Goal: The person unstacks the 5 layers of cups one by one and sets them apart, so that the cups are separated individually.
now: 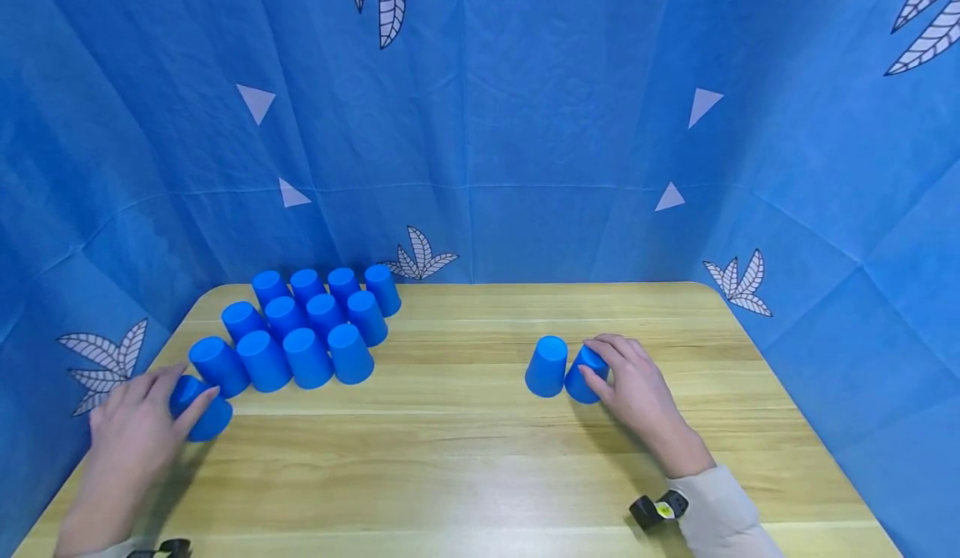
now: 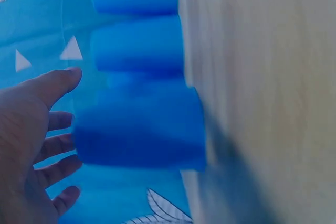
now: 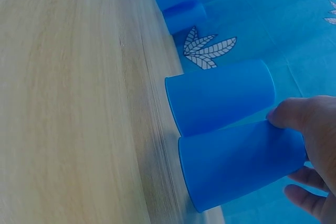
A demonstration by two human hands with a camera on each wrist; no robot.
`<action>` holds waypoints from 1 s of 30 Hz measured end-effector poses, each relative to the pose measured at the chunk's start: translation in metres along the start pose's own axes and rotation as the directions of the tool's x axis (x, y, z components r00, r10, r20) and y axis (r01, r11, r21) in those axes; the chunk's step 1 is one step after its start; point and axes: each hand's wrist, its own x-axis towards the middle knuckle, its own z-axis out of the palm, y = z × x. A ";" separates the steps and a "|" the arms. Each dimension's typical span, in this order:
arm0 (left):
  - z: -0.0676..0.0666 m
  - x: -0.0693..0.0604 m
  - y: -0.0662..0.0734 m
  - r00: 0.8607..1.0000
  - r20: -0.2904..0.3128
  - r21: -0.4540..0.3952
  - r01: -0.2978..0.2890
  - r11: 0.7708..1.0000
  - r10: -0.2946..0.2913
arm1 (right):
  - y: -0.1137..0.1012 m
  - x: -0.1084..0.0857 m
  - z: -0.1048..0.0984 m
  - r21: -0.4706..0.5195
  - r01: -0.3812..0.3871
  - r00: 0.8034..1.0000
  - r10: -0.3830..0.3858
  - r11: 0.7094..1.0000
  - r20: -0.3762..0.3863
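Note:
At the front left of the table, my left hand reaches around the top of an upside-down blue plastic cup. In the left wrist view its thumb and fingers are spread, with a gap between the thumb and that cup. My right hand holds another upside-down blue cup near its top, thumb on one side and fingers on the other, as the right wrist view shows on the cup. Just left of it stands a matching cup, very close or touching.
Several more upside-down blue cups stand in three close rows at the back left of the wooden table. A blue patterned cloth hangs behind and along both sides.

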 end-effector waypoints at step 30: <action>0.012 0.021 0.145 0.877 -0.109 -0.161 -0.481 0.862 0.469 | 0.001 -0.001 0.001 -0.007 0.003 1.000 -0.003 1.000 0.001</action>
